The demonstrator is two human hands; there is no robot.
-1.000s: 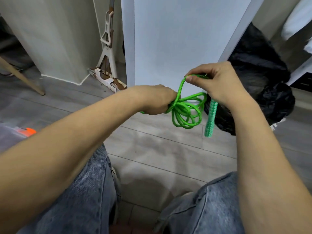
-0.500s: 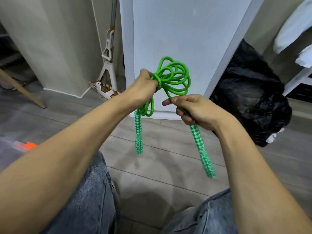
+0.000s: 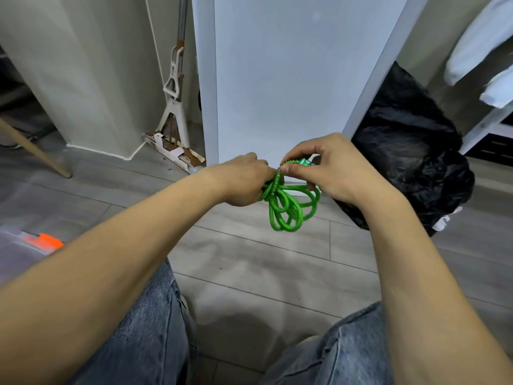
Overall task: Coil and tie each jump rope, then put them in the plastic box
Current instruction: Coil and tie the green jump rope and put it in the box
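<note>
No writing is legible anywhere; a small mark on the mop [image 3: 174,112] is too blurred.

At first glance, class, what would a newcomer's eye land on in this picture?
The bright green jump rope, coiled in loops, hangs at centre: the left hand grips the bundle, the right hand pinches a strand. A black bag slumps behind on the right.

My left hand [image 3: 244,182] grips the coiled green jump rope [image 3: 284,227] while my right hand [image 3: 327,168] pinches a strand (loops dangling above the floor [image 3: 249,259]).
</note>
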